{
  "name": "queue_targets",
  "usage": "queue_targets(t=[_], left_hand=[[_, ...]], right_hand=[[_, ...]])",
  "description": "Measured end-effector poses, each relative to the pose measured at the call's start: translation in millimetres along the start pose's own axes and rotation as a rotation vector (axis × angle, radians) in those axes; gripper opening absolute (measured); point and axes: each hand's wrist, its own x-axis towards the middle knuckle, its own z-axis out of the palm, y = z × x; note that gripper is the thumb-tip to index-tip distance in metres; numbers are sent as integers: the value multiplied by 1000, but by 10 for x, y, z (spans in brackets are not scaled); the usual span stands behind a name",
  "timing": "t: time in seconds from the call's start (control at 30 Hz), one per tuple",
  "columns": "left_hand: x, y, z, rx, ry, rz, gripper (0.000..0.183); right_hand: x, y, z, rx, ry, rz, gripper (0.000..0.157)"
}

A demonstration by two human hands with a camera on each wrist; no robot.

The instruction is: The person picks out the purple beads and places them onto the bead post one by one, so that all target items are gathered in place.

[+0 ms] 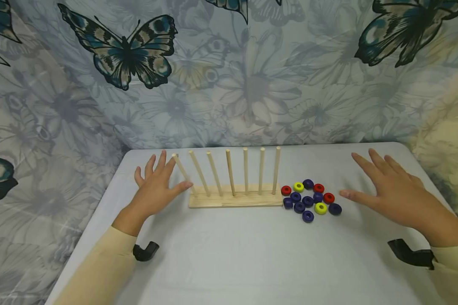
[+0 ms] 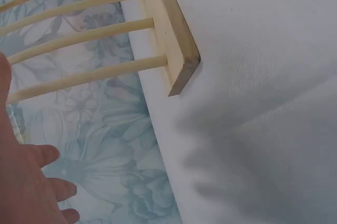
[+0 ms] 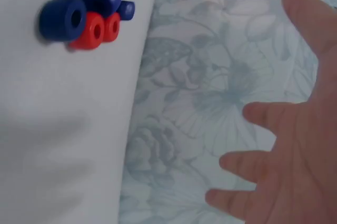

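A wooden base with several upright pegs [image 1: 236, 201] stands in the middle of the table; no beads show on the pegs. My left hand [image 1: 154, 186], fingers spread, hovers by its left end, the thumb close to the leftmost peg [image 1: 181, 168]. In the left wrist view the base's end [image 2: 176, 50] appears beside the spread fingers. Right of the base lies a loose group of blue, red and yellow beads [image 1: 307, 201] with holes. Farther right my right hand [image 1: 398, 197] is held with fingers spread and nothing in it. The right wrist view shows the beads [image 3: 95, 11] apart from that hand.
A white cloth covers the table [image 1: 229, 254]. Behind it hangs a butterfly-and-flower patterned curtain [image 1: 248, 84], continuing on the left side. A black strap end [image 1: 146, 251] sticks out at the left wrist and another black piece [image 1: 411, 253] at the right wrist.
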Motion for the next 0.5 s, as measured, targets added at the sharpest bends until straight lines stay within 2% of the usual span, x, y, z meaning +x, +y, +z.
queue_targets(t=[0.2, 0.33, 0.5], left_hand=[[41, -19, 87, -198, 93, 31, 96], [60, -44, 158, -374, 151, 63, 101], [123, -73, 301, -626, 188, 94, 102]], right_hand=[[37, 25, 54, 228, 44, -93, 102], [37, 38, 112, 386, 98, -157, 93], [28, 41, 247, 522, 128, -183, 86]])
